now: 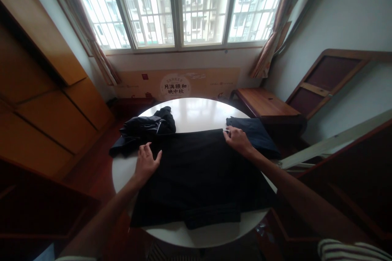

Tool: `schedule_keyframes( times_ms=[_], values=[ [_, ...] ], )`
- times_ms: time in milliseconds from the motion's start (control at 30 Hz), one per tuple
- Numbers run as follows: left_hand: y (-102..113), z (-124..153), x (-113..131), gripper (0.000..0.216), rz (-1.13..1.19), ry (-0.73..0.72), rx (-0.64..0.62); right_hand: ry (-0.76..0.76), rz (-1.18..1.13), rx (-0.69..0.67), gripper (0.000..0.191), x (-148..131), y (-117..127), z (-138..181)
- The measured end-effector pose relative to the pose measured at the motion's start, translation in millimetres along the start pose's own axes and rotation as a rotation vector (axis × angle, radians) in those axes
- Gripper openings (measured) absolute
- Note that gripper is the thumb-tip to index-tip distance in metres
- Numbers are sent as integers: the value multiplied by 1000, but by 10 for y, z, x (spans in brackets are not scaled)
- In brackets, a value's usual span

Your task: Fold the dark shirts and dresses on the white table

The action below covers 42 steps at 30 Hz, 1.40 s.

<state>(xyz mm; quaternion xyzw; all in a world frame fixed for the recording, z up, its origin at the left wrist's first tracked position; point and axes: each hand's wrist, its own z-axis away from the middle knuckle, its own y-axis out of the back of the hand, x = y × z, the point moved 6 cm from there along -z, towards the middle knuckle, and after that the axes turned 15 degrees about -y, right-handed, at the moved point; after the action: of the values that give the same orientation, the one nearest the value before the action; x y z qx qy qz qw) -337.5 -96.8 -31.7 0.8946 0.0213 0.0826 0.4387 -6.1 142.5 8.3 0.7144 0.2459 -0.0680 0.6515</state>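
A black garment (196,167) lies spread out on the round white table (196,114), its kind hard to make out, with a folded layer at its near edge. My left hand (148,161) is at its upper left edge with thumb and fingers apart. At the upper right corner, my right hand (238,138) pinches the cloth between thumb and fingers. Beside the right hand rests a folded dark blue garment (255,132). Beyond my left hand sits a crumpled black garment (143,128) with a thin light line on it.
A low wooden bench (266,102) stands past the table at the right, near a leaning wooden panel (327,75). Wooden cabinets (55,118) line the left side. Barred windows (199,8) with curtains (269,57) are ahead. A pale diagonal beam (330,140) is close on the right.
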Motion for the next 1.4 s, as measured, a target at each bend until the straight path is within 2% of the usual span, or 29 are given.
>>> schedule_keyframes(
  times_ms=[67,167,267,333,400,467,567,633,767,867,967,1033,1100,1167,1233,1300,1400],
  values=[
    [-23,40,-133,60,80,114,-65,-68,42,-111,38,6,-84,-5],
    [-82,72,-340,74,204,304,-236,-85,-8,-225,25,16,-210,-64],
    [-107,68,-441,75,363,421,-374,-82,-58,-250,18,55,-252,-112],
    [-92,65,-429,72,470,443,-430,-97,-61,-244,22,78,-227,-96],
    [-54,84,-376,72,552,452,-475,-114,-45,-181,28,64,-159,-38],
    [-11,134,-301,76,642,471,-522,-30,-21,-78,36,-55,-95,63],
    [43,243,-171,86,843,520,-587,303,45,-72,47,-352,-214,287],
    [80,324,-113,91,939,558,-616,399,143,-146,52,-410,-419,385],
    [131,483,-57,97,1035,617,-657,208,263,-131,62,-224,-668,348],
    [155,526,38,98,1199,610,-641,180,231,-89,64,-240,-642,363],
    [211,441,170,89,1382,612,-521,234,29,-123,55,-467,-502,480],
    [267,313,309,85,1447,591,-418,234,-254,-275,50,-666,-412,585],
    [324,146,537,86,1466,527,-333,157,-561,-508,50,-858,-358,685],
    [363,-29,879,90,1493,424,-275,32,-796,-736,54,-1027,-320,776],
    [368,-177,1315,89,1547,293,-252,-80,-944,-876,55,-1144,-260,829],
    [335,-276,1773,85,1579,151,-250,-151,-1005,-894,53,-1164,-176,811],
    [212,-341,2339,77,1506,4,-207,-251,-930,-761,30,-937,-62,645]
  ],
)
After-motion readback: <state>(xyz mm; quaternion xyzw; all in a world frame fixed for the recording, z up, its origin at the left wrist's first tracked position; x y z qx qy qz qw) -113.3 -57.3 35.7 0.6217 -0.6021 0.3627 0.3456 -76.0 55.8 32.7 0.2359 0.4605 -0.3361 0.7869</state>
